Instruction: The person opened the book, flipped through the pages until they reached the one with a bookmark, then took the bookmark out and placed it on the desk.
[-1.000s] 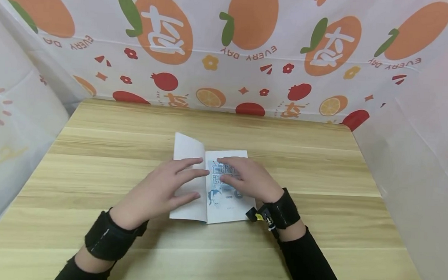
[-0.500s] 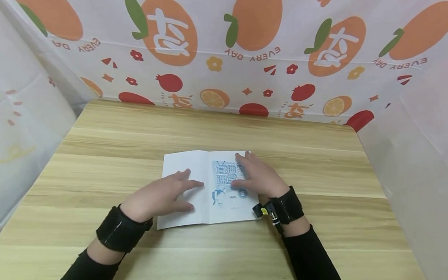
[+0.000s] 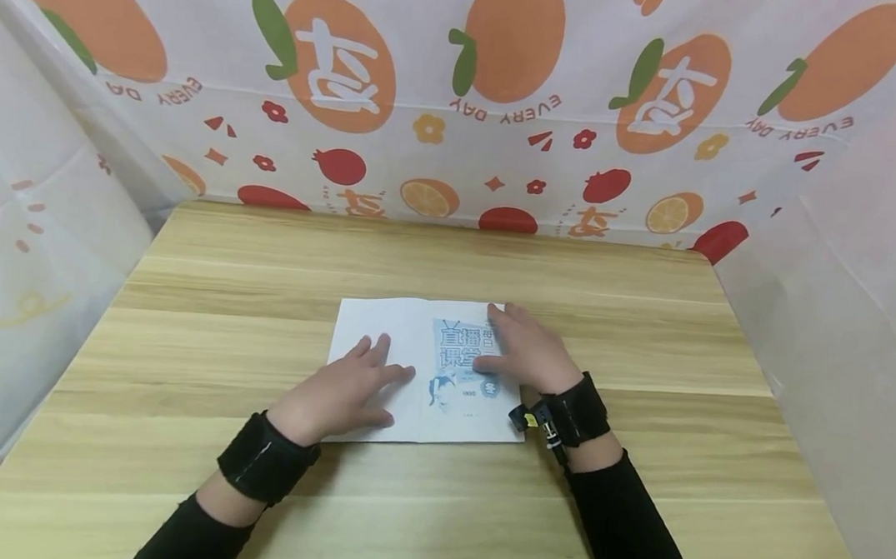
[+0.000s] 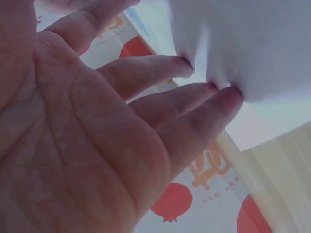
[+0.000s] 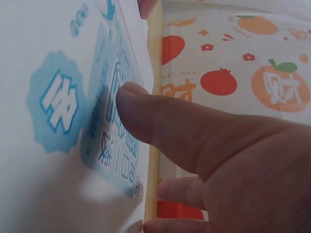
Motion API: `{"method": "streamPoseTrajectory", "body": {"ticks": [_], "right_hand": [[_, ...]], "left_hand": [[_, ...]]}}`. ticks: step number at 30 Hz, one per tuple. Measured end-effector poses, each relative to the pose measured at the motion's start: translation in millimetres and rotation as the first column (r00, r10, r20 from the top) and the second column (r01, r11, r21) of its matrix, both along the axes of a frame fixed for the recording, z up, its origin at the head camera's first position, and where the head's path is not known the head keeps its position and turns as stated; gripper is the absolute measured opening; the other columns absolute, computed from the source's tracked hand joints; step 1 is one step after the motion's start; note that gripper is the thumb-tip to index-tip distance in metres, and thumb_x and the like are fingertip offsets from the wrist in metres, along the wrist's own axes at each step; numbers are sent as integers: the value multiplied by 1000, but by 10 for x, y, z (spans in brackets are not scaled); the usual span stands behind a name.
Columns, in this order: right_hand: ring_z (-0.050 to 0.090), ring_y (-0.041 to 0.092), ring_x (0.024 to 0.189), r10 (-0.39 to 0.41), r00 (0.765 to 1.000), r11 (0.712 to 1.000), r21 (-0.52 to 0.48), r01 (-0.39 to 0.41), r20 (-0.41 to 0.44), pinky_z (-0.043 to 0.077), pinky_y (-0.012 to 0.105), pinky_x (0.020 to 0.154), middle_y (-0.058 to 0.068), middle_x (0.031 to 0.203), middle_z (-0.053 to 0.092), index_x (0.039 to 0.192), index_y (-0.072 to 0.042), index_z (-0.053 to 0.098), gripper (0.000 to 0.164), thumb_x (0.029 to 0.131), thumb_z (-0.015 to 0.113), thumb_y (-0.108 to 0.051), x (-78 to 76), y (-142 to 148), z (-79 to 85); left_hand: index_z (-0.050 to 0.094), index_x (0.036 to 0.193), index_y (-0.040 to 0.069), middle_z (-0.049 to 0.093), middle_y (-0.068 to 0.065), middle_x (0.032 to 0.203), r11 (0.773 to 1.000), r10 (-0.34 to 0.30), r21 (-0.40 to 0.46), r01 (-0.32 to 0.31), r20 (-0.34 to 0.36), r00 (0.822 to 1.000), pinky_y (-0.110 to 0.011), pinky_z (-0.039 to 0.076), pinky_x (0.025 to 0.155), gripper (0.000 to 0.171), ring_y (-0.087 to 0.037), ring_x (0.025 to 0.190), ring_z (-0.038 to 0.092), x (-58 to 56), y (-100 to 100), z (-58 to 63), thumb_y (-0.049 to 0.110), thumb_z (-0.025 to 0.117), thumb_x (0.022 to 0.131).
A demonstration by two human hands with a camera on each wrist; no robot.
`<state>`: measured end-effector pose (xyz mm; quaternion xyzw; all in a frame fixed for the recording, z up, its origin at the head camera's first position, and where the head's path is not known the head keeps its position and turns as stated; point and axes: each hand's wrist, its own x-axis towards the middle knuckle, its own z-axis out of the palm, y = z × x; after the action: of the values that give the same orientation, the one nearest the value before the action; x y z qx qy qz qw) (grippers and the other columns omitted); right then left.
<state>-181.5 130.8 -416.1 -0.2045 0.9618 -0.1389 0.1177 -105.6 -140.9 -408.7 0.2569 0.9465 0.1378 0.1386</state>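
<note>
An open booklet (image 3: 382, 318) lies flat on the wooden table, its left page blank white and its right page printed with blue lettering and a small picture. My left hand (image 3: 341, 396) rests spread on the left page; in the left wrist view its fingertips (image 4: 233, 94) touch the white paper. On the right page, my right hand (image 3: 531, 350) lies near the outer edge. Its thumb (image 5: 136, 109) touches the blue print in the right wrist view, while the other fingers reach toward the page's far edge. Neither hand grips the paper.
The wood-grain table (image 3: 214, 303) surrounds the booklet. A white cloth (image 3: 492, 140) printed with fruit hangs behind its far edge, and pale cloth (image 3: 53, 212) hangs at both sides. Black bands (image 3: 267, 459) circle both wrists.
The left page, raised at first, has come down flat under my left hand. My right hand has moved to the right toward the right page's outer edge.
</note>
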Motion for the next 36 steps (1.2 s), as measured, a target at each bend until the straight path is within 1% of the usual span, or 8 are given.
{"method": "streamPoseTrajectory", "body": {"ticks": [8,13,17,20,24,27,32,36], "right_hand": [[22,31,137,3,1000,1000,11,-3,22,29,53,105,16,151,27,148,-9,30,96,75,72,-55,-57,63,-23],[22,31,137,-12,1000,1000,23,12,18,26,50,107,14,151,28,149,-8,28,99,74,74,-54,-61,66,-21],[29,29,134,-32,999,999,13,32,12,31,49,105,12,148,36,148,-9,30,99,72,77,-51,-39,56,14],[43,27,123,-46,999,999,7,46,6,41,47,96,11,139,47,148,-13,33,95,72,78,-49,-15,41,38],[54,18,95,-48,999,998,-50,49,20,47,37,78,3,118,60,148,-21,34,88,75,76,-46,19,40,63],[54,13,87,-33,999,988,-149,38,37,47,33,74,-3,115,60,148,-24,33,83,79,73,-45,53,34,120],[54,12,103,33,999,960,-278,-27,16,50,34,82,-3,135,50,149,-25,31,78,84,67,-49,152,-5,311],[55,11,108,121,991,934,-345,-97,49,51,33,84,-5,143,42,150,-26,28,80,84,62,-56,257,-55,439]], "left_hand": [[61,128,18,35,-33,140,1000,-18,-23,17,-57,998,-59,39,94,61,-53,125,29,-2,56,-23,29,82,71],[62,127,16,32,-30,143,999,-36,13,37,-95,995,-57,33,100,61,-50,128,28,-4,52,-44,28,83,70],[63,125,14,35,-22,145,997,-46,52,53,-124,991,-57,30,103,61,-50,128,29,-4,43,-79,27,84,69],[63,124,15,39,-19,144,997,-46,50,54,-145,988,-59,35,98,62,-54,124,31,2,42,-105,28,84,68],[62,126,17,39,-17,144,998,-54,28,58,-144,988,-63,39,92,62,-55,123,31,11,60,-119,31,83,69],[61,128,19,38,-16,145,998,-62,14,65,-148,987,-65,40,89,62,-54,124,31,24,79,-106,35,82,71],[59,130,20,40,-14,145,995,-95,15,99,-190,977,-64,41,89,63,-50,124,35,27,114,-93,42,78,74],[53,135,20,42,-12,143,993,-95,50,106,-185,978,-60,41,92,68,-46,123,39,-9,118,-111,47,74,77]]}}
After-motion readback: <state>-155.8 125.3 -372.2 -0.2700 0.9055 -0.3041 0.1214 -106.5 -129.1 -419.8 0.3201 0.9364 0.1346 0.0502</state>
